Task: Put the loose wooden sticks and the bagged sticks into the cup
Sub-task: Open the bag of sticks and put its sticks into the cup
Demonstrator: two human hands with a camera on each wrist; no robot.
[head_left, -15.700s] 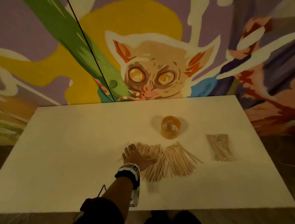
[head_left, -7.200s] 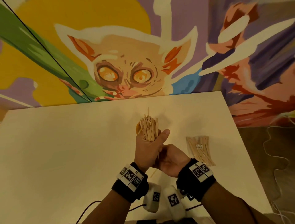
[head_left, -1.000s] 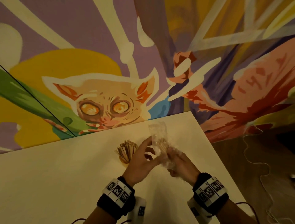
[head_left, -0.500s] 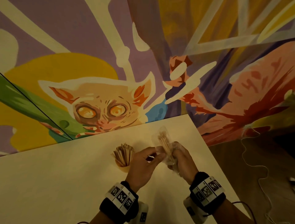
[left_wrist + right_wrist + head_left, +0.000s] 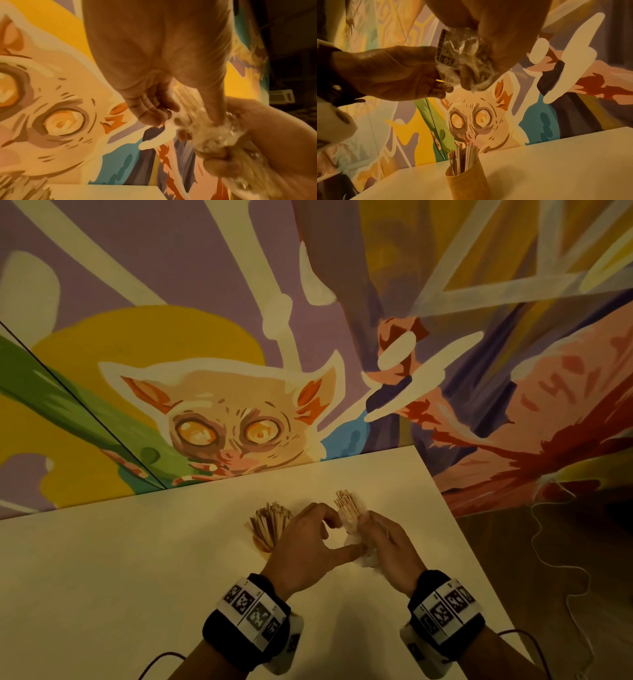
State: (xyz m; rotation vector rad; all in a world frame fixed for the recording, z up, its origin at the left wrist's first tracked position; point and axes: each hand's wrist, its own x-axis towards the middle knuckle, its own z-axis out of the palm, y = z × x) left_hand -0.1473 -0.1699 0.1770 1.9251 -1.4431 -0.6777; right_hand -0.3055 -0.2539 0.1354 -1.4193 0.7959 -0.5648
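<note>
Hands first, nearest the camera: both are raised over the near-right part of the white table [image 5: 137, 577], close together, working one object between them. Right hand [image 5: 387, 542] is curled around the crumpled clear bag [image 5: 462, 54], bunching the plastic low so the bagged sticks [image 5: 346, 505] poke out of the top. Left hand [image 5: 305, 546] pinches at that bundle from the left, forefinger and thumb arched toward it; the wrist views show its fingertips against the plastic and the sticks, but I can't tell whether it grips wood or only film. Bundle's long axis runs roughly upright, tilted a little away from the person, free ends up and far. Next out: the cup [image 5: 467, 181] stands on the table just left of and slightly beyond the left hand, apart from both hands. It's already packed with the loose wooden sticks [image 5: 269, 520], upright and fanned at the top. So the relation that matters: the target is left of the bundle, the left hand sits between the two and is the nearer one, and the stick axis already roughly matches the cup's. My read: strip the bag, shift left, lower the bundle in endwise. Risk: little free room in the cup, so entering sticks may jam against the fanned tops. Farthest back is the painted wall mural [image 5: 222, 422].
</note>
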